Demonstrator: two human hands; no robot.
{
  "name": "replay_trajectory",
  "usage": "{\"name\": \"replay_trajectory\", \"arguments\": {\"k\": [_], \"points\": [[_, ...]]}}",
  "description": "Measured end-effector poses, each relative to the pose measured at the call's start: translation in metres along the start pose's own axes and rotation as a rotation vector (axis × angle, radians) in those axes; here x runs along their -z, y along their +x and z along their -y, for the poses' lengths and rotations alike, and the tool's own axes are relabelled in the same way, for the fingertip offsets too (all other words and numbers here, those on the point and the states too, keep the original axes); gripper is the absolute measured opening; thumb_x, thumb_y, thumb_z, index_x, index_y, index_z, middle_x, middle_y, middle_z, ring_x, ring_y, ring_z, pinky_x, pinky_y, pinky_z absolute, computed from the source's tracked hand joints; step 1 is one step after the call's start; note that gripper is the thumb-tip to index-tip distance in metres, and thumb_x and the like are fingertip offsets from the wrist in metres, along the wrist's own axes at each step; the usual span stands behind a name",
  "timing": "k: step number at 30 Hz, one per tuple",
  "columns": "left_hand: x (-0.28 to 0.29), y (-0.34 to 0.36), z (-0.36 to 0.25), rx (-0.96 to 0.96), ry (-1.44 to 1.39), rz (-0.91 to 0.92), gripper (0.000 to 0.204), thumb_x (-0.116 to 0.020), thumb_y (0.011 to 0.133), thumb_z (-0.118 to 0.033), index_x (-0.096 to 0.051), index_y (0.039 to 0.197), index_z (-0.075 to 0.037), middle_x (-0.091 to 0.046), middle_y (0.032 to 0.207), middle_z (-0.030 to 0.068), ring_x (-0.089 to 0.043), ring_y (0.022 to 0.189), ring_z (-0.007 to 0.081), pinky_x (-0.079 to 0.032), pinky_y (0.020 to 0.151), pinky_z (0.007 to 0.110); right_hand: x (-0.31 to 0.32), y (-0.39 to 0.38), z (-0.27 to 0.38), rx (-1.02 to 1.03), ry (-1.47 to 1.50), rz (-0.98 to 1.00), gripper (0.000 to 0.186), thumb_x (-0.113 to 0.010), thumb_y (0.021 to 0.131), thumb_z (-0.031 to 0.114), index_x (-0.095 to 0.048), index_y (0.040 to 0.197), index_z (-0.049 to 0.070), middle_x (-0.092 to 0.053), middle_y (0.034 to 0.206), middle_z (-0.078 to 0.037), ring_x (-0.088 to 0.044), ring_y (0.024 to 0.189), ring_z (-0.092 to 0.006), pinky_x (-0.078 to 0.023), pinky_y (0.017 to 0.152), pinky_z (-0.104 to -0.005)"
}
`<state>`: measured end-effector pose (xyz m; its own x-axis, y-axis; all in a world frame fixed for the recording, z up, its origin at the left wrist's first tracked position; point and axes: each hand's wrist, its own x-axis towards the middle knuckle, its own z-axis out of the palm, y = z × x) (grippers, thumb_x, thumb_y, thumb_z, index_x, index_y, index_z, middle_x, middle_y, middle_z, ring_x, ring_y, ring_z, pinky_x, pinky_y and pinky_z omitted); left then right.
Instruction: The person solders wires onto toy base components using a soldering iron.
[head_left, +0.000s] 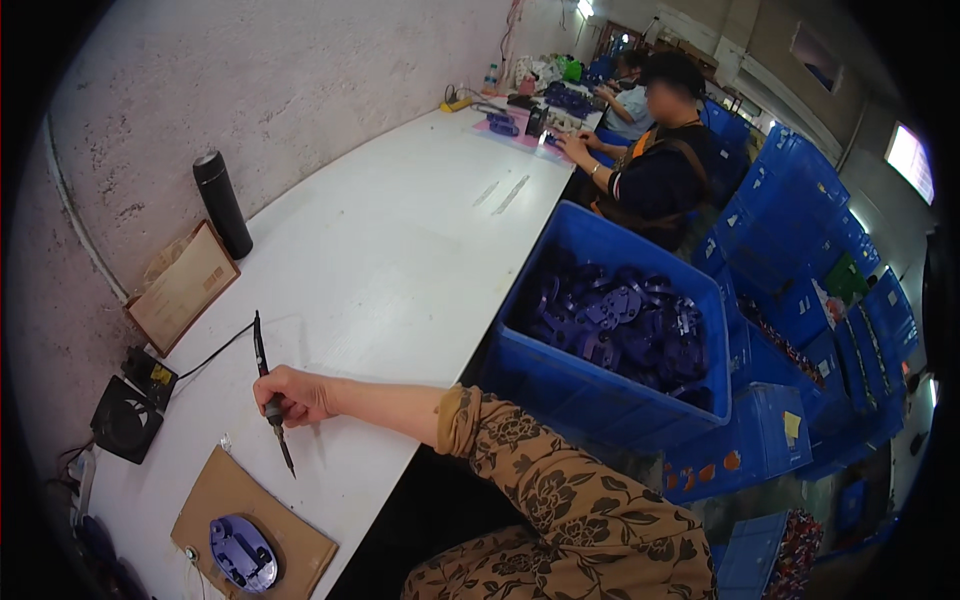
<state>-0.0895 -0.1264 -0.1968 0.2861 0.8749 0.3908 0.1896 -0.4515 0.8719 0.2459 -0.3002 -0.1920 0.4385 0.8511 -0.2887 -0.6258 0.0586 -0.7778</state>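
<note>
My right hand (290, 396) is closed around the dark grip of a soldering iron (262, 345), above the white table. The iron's metal tip points down and toward me, and its black cord runs off to the left. Below the tip lies a brown cardboard sheet (232, 480) near the table's front edge. On it rests an oval purple plastic housing (241, 555), its hollow inner side with dark parts facing up. A small round metallic piece (190, 553) with a thin wire sits at the cardboard's left edge. My left hand is out of view.
A small black fan-like box (126, 420), a framed card (183, 287) and a black flask (222, 205) line the wall. A blue crate (610, 385) full of purple housings stands right of the table. Farther along, a co-worker (665, 150) sits; blue crates (790, 200) are stacked behind.
</note>
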Motion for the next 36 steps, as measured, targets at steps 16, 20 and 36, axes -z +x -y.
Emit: {"name": "replay_trajectory", "arguments": {"k": [16, 20, 36], "points": [[0.0, -0.001, -0.009, -0.054, 0.062, -0.01, 0.025, -0.065, 0.079, -0.02, -0.063, 0.079, 0.005, -0.062, 0.073, 0.0136, -0.054, 0.065, 0.0212, -0.045, 0.063, 0.032, -0.012, -0.007, 0.006, -0.029, 0.0, -0.075, 0.016, -0.054, 0.067, 0.02, -0.048, 0.057, 0.009, -0.035, 0.05, 0.002, -0.023, 0.039, -0.0064, -0.018, 0.037, -0.0208], [0.0, 0.002, -0.009, -0.05, 0.075, 0.002, 0.026, -0.064, 0.08, -0.021, -0.063, 0.079, 0.005, -0.062, 0.072, 0.0135, -0.054, 0.065, 0.0212, -0.045, 0.063, 0.033, -0.006, -0.003, 0.0, -0.008, 0.012, -0.009, 0.016, -0.054, 0.067, 0.021, -0.048, 0.057, 0.01, -0.034, 0.05, 0.003, -0.022, 0.039, -0.0065, -0.019, 0.038, -0.0208], [0.002, -0.002, 0.001, -0.061, 0.022, 0.006, 0.024, -0.065, 0.08, -0.018, -0.063, 0.081, 0.005, -0.062, 0.072, 0.0113, -0.054, 0.064, 0.0182, -0.045, 0.061, 0.029, -0.004, -0.007, -0.001, -0.023, 0.008, -0.035, 0.016, -0.053, 0.068, 0.021, -0.048, 0.057, 0.01, -0.03, 0.048, 0.004, -0.021, 0.038, -0.0061, -0.018, 0.038, -0.0214]]}}
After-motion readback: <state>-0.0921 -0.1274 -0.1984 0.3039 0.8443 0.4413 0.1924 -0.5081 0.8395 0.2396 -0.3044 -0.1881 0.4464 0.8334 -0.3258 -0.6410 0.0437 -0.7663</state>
